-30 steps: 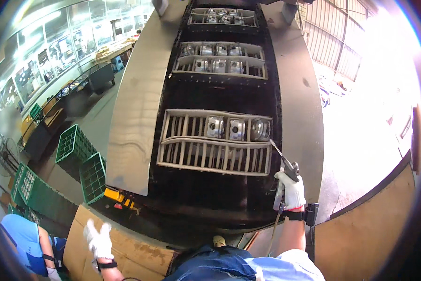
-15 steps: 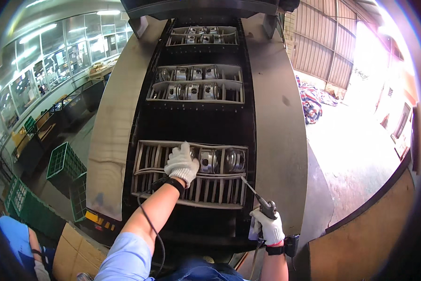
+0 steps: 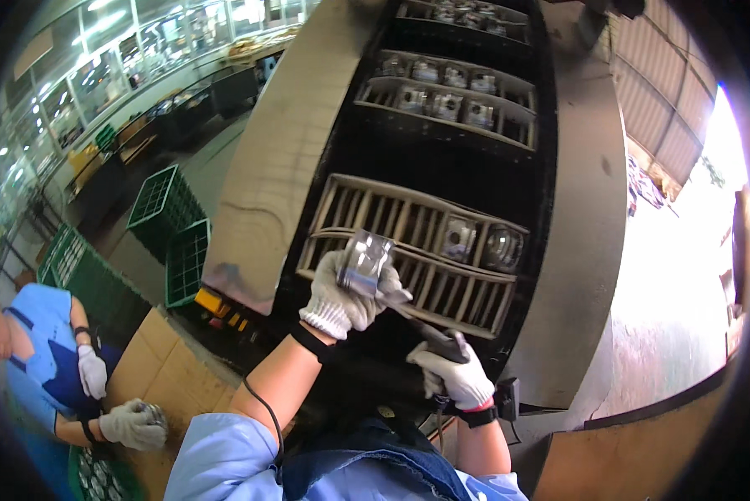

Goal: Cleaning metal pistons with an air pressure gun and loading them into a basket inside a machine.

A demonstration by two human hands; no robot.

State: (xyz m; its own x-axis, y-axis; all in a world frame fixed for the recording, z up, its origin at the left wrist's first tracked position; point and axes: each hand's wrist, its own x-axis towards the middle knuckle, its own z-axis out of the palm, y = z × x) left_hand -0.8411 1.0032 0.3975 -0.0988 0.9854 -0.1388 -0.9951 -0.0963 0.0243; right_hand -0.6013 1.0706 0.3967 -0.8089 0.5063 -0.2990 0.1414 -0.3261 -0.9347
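Note:
A shiny metal piston [image 3: 366, 260] is gripped in my gloved left hand [image 3: 333, 294], lifted above the near edge of the slotted metal rack [image 3: 354, 180]. My gloved right hand [image 3: 456, 373] is closed around the handle of an air blow gun [image 3: 446, 345]. Its thin nozzle, blurred, points up and left toward the piston. Two more pistons, one [image 3: 458, 238] beside the other [image 3: 504, 248], stand in the far row at the right end of this rack. The rack lies on a black conveyor [image 3: 441, 177].
Farther up the conveyor sit racks of pistons, one [image 3: 517, 140] nearer. Metal side panels [image 3: 279, 159] flank the belt. At left are green crates [image 3: 189, 263] and cardboard [image 3: 174, 359], where a co-worker's gloved hand [image 3: 133, 424] holds a metal piece. A brown board [image 3: 617, 459] stands lower right.
My left hand has drawn a piston out of the rack toward me. The blow gun has swung leftward to it. My view has turned left, bringing more of the co-worker in.

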